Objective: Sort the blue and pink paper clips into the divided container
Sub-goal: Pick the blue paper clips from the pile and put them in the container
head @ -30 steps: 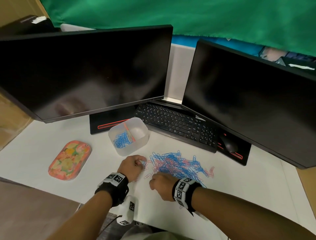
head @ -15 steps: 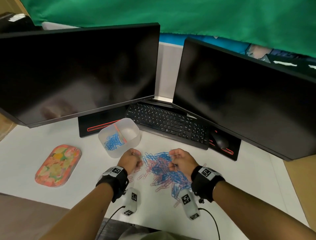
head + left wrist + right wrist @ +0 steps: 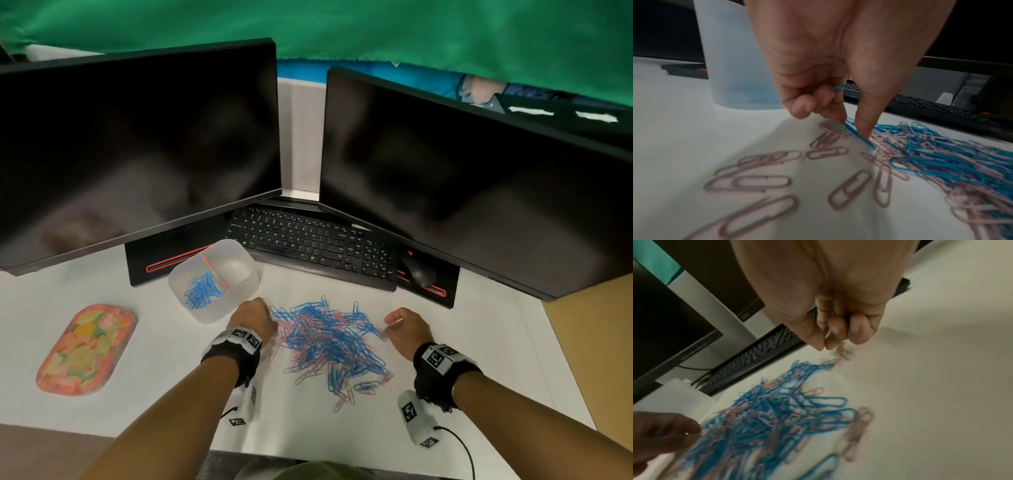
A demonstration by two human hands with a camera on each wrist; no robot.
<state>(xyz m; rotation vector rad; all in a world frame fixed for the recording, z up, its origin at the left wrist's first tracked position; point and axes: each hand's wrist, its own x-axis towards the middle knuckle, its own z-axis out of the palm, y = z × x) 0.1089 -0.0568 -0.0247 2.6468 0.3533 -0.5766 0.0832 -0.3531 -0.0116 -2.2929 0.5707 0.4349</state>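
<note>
A heap of blue and pink paper clips (image 3: 329,339) lies on the white desk, also seen in the wrist views (image 3: 941,154) (image 3: 766,418). The translucent divided container (image 3: 212,311) (image 3: 731,65) stands left of it, with blue clips in its left compartment. My left hand (image 3: 255,315) (image 3: 854,128) is at the heap's left edge. It pinches a blue clip (image 3: 859,136) between thumb and finger, and another blue end shows in its curled fingers. My right hand (image 3: 400,325) (image 3: 824,345) hovers at the heap's right edge, fingers curled, thumb and fingertip together. A blue clip end (image 3: 824,323) shows inside it.
Two dark monitors (image 3: 137,154) (image 3: 479,192) stand behind, with a black keyboard (image 3: 308,243) and mouse (image 3: 418,270) between them. A floral tray (image 3: 85,349) lies at the far left. Loose pink clips (image 3: 760,181) are scattered near my left hand.
My right hand has moved from the near side of the heap across to its right edge. The left hand has stayed at the left edge, beside the container.
</note>
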